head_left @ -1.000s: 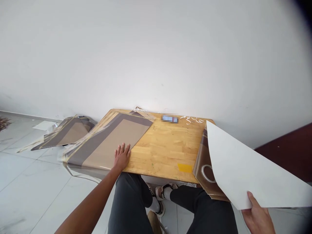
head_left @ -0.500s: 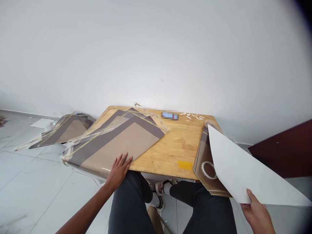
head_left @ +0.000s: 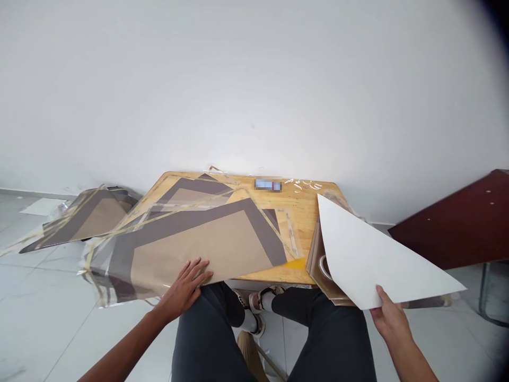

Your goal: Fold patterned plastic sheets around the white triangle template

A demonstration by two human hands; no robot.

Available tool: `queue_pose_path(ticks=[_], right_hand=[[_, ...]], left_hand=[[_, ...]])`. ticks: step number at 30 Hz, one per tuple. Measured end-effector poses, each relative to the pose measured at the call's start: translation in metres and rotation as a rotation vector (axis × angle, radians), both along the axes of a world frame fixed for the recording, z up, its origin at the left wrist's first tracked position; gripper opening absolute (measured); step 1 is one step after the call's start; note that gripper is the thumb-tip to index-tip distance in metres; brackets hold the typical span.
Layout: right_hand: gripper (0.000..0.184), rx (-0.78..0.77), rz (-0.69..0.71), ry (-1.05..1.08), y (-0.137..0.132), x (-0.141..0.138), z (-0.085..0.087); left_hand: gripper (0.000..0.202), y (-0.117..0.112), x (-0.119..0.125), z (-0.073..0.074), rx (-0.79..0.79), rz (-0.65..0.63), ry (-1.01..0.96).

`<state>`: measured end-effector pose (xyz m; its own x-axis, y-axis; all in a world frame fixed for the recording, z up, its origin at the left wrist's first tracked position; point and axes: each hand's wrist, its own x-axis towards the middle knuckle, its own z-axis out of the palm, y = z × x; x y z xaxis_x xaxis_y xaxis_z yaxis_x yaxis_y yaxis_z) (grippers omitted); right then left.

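Observation:
My left hand (head_left: 185, 289) lies flat with fingers spread on the near edge of the top brown sheet (head_left: 207, 246), a tan sheet with a dark border in clear wrap, lying on a fanned stack on the wooden table (head_left: 302, 207). My right hand (head_left: 392, 321) pinches the near edge of a large white sheet (head_left: 369, 260) held tilted above the table's right end. Under that sheet lies a stack of brown printed sheets (head_left: 320, 268) overhanging the table.
More wrapped brown sheets (head_left: 85, 217) lie on the tiled floor at the left. A dark red table (head_left: 457, 225) stands at the right. A small yellow tag (head_left: 296, 263) lies near the table's front edge. My knees are under the table, by the white wall.
My left hand has dragged the top brown sheet right and toward me, fanning the stack out. The white sheet has swung lower and leftward in my right hand.

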<state>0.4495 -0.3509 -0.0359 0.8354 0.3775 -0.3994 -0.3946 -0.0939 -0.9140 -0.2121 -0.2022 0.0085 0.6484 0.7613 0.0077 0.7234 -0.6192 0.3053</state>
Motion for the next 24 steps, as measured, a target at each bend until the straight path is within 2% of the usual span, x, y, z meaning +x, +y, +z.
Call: queue_pose_path(ticks=[5,9,12,16,18,21,22,24], right_hand=[[0.072,0.045,0.006,0.021,0.004,0.002,-0.003],[0.061,-0.058,-0.010,0.036,0.009,0.006,0.005],[0.052,-0.145,-0.004,0.009,0.010,0.008,0.017],[0.033,-0.113,0.065,-0.010,0.003,0.009,0.031],[0.034,-0.180,0.098,-0.101,-0.005,0.007,0.035],[0.044,-0.323,0.065,-0.310,-0.016,-0.009,0.042],[0.045,-0.356,0.099,-0.434,-0.017,-0.018,0.045],[0.041,-0.395,0.299,-0.763,-0.012,-0.040,0.051]], left_hand=[[0.064,0.008,0.008,0.015,-0.032,-0.159,0.004],[0.061,0.018,0.022,0.015,0.024,-0.254,0.012],[0.050,0.023,0.036,0.011,0.078,-0.230,-0.003],[0.038,0.028,0.048,0.002,0.106,-0.153,-0.044],[0.036,0.028,0.050,-0.003,0.103,-0.121,-0.050],[0.037,0.027,0.051,-0.009,0.118,-0.074,-0.055],[0.038,0.027,0.052,-0.011,0.125,-0.062,-0.054],[0.039,0.026,0.053,-0.013,0.139,-0.041,-0.053]])
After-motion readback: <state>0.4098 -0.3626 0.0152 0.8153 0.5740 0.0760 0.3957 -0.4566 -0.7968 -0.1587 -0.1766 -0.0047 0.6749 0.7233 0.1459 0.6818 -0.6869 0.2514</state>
